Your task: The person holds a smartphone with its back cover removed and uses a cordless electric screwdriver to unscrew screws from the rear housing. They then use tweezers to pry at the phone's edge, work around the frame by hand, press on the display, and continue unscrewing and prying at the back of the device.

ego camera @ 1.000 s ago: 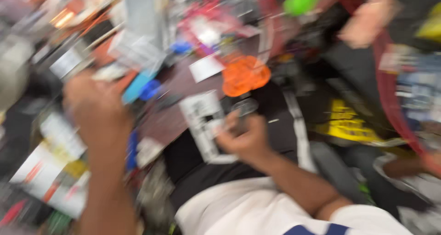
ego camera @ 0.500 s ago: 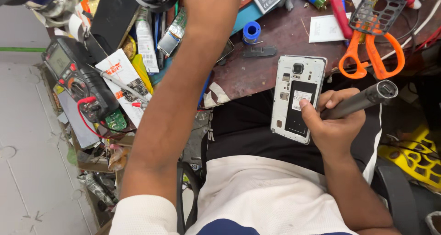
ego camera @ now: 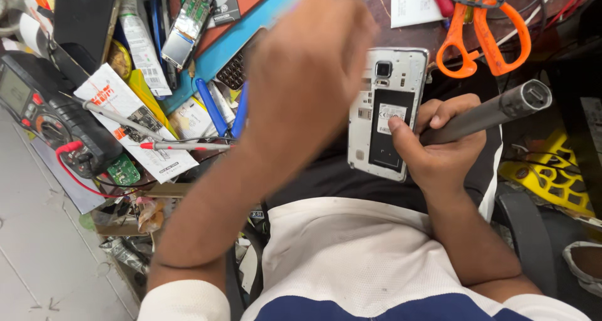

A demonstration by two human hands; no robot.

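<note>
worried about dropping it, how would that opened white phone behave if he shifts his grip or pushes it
The phone looks stiff and flat, so it should not flex. Its back cover is off, so the inside is probably fragile. Only the right hand thumb pins it, while also holding a grey tool, so it may slip.

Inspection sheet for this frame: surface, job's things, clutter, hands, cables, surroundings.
Surface: dark reddish bench, crowded.
Job's things: white phone, back cover off, battery bay empty; grey cylindrical tool.
Clutter: orange scissors, multimeter, circuit board, leaflets, blue tools.
Hands: right hand grips phone and tool together; left hand raised over the bench, blurred, contents unclear.
Cables: red multimeter lead, probe.
Surroundings: pale tiled floor, yellow object at right.
</note>
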